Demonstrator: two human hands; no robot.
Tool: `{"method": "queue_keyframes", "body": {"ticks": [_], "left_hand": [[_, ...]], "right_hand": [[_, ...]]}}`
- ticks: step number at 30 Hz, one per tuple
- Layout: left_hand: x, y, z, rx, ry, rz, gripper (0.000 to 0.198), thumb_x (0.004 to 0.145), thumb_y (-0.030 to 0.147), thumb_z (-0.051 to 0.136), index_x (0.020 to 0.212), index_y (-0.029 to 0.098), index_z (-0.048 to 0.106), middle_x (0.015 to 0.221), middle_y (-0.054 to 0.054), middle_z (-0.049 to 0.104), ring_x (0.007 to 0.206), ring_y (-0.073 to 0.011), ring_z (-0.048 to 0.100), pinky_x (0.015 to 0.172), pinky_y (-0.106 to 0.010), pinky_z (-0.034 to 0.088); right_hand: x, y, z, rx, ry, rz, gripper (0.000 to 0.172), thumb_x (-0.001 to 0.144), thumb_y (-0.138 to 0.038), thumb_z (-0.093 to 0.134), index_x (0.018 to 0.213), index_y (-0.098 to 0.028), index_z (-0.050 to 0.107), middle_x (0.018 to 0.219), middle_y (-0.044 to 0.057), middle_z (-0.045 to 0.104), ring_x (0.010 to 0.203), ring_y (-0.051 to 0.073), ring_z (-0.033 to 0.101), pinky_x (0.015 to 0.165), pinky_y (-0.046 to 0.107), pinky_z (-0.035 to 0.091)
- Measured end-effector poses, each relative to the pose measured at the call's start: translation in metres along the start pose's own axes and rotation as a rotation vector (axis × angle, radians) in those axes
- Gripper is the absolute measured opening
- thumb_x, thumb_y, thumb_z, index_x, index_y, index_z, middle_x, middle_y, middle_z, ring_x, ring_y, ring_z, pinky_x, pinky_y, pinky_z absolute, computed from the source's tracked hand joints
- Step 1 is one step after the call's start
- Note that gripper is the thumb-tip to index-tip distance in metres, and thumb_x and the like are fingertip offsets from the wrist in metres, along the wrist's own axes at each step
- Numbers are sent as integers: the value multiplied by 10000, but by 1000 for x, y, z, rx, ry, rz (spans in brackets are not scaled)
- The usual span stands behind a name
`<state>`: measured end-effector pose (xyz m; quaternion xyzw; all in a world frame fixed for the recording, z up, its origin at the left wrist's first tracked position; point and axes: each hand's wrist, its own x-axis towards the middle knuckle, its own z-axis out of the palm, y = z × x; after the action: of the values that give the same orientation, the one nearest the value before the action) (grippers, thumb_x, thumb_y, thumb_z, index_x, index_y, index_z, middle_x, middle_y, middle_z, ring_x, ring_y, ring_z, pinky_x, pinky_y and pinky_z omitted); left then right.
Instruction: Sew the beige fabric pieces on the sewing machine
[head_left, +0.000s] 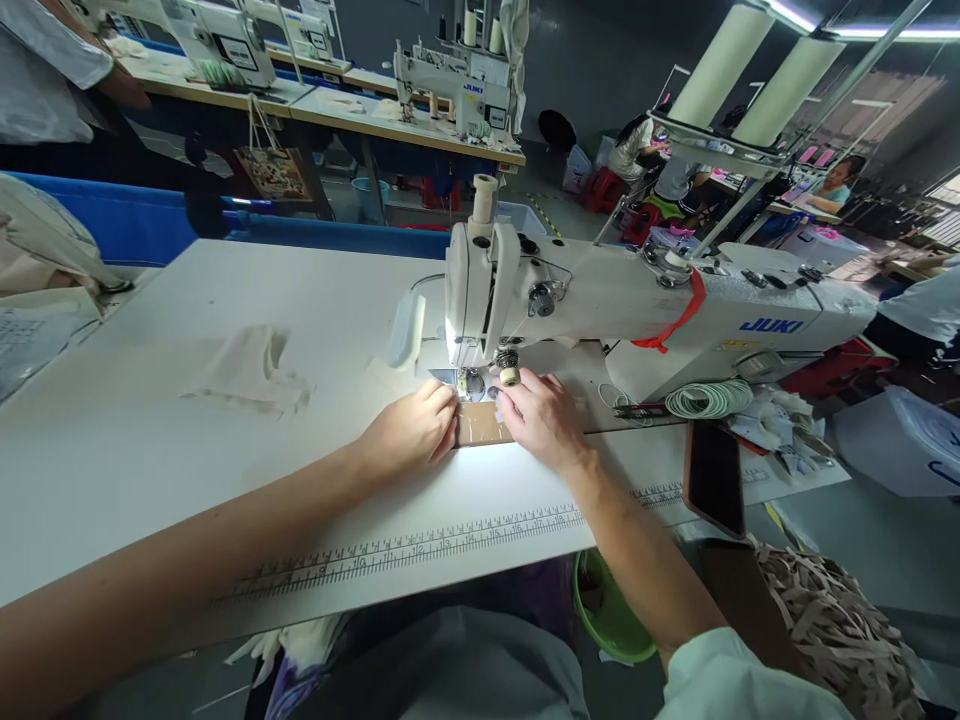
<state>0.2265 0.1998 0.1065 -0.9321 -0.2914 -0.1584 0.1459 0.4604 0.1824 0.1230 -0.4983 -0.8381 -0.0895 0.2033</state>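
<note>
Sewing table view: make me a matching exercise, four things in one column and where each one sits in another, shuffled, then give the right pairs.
Things
1. tan piece
2. phone
3. coil of white cord
4. loose pale fabric

Places
A. lying on the table left of both hands
B. dark and flat at the table edge, right of the right hand
C. by the base of the sewing machine, on its right side
D. between the left hand and the right hand, below the needle

Pairs: 1-D, 2-B, 3-C, 4-A
</note>
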Motion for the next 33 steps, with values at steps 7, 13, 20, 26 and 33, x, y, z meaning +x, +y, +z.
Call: {"method": "queue_keyframes", "body": {"ticks": [7,13,20,26,33], "left_hand": [[3,1,-1,49,15,45,419,1042,160,337,867,159,718,872,-126,683,855,-256,592,772,-382,541],[2,-2,-4,15,-20,52,440,1037,155,307,926,106,730,958,-166,689,851,-268,594,761,-395,527],[1,0,-4,-62,-67,5,380,1021,167,360,959,137,733,934,-143,670,896,-282,592,803,-399,507],[2,-2,-6,47,20,68,429,1034,175,335,911,134,743,911,-137,687,846,-262,594,765,-368,533],[7,-9,-6,67,37,87,396,1012,138,385,829,173,734,905,-127,703,841,-257,605,768,-367,550]], "right_hand": [[-2,-3,1,9,5,0,290,1052,-182,478,1060,-187,767,993,105,727,868,219,632,819,350,417],[9,-3,11,159,10,151,299,1083,-279,480,929,-188,719,921,86,746,836,191,668,751,289,431],[22,2,17,148,17,291,244,1037,-304,582,824,-220,669,780,48,741,678,177,639,630,281,358],[12,-2,6,128,42,274,224,1068,-304,552,936,-210,708,760,40,735,746,174,672,710,278,371],[19,-8,8,183,-26,348,326,1069,-337,549,789,-210,657,734,25,728,653,143,606,615,270,309]]}}
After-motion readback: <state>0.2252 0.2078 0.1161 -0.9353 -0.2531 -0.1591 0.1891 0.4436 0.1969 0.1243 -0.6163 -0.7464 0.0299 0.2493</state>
